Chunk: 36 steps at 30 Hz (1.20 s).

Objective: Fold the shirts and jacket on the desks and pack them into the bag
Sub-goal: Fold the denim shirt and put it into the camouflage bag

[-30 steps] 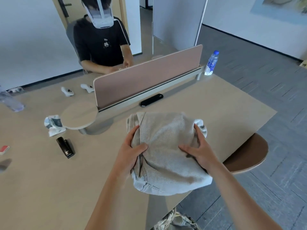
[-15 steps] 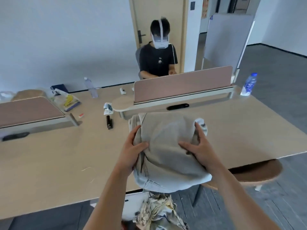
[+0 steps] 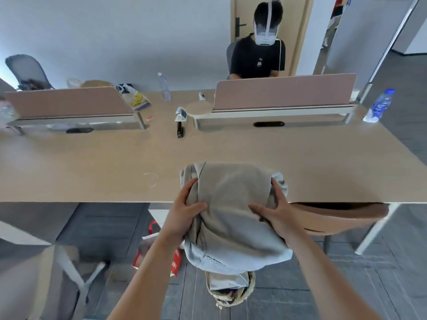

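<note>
A folded bundle of clothes (image 3: 233, 211), beige on top with pale blue denim underneath, hangs in the air over the near edge of the desk (image 3: 92, 162). My left hand (image 3: 184, 211) grips its left side, thumb on top. My right hand (image 3: 275, 213) grips its right side in the same way. Below the bundle, on the floor, stands a patterned bag (image 3: 231, 289) with its mouth open; pale cloth shows inside it.
A red and white shopping bag (image 3: 157, 250) stands on the floor left of the patterned bag. A brown chair (image 3: 342, 215) sits under the desk at right. A stapler (image 3: 180, 131), water bottles (image 3: 379, 106), and pink dividers (image 3: 284, 91) occupy the desk's far side. A person sits opposite.
Both hands have carried the bundle back from the desk top to beyond its near edge, above the bag. The view has pulled back and tilted down, showing the floor.
</note>
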Each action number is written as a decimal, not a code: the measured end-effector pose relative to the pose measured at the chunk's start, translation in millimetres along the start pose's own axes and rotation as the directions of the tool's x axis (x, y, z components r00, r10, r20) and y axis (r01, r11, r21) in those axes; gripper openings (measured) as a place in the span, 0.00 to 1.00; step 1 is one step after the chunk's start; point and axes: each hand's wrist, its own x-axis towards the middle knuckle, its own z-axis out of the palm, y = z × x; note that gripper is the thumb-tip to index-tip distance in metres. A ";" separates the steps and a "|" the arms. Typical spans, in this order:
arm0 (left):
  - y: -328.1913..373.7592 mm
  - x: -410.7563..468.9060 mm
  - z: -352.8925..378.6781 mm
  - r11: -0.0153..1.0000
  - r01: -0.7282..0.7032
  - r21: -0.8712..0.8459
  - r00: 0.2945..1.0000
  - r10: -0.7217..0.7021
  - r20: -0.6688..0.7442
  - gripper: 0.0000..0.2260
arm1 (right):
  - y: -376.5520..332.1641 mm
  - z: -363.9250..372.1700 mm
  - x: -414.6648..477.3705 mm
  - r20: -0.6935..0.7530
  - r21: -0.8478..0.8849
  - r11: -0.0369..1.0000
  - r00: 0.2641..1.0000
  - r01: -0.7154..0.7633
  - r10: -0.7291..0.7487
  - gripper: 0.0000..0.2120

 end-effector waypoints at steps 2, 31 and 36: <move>-18.6 -16.8 -1.1 1.000 0.016 -0.001 1.000 -0.016 0.000 0.33 | 16.9 0.0 -15.0 0.019 -0.021 1.000 1.000 0.005 -0.005 0.50; -515.9 22.9 45.1 0.946 0.315 -0.075 0.934 -0.323 -0.155 0.33 | 490.0 27.0 65.9 0.140 -0.310 0.929 0.957 -0.202 0.255 0.53; -567.4 71.9 43.3 0.957 0.280 -0.068 0.952 -0.286 -0.108 0.29 | 530.1 35.1 103.8 0.102 -0.344 0.925 0.973 -0.162 0.208 0.52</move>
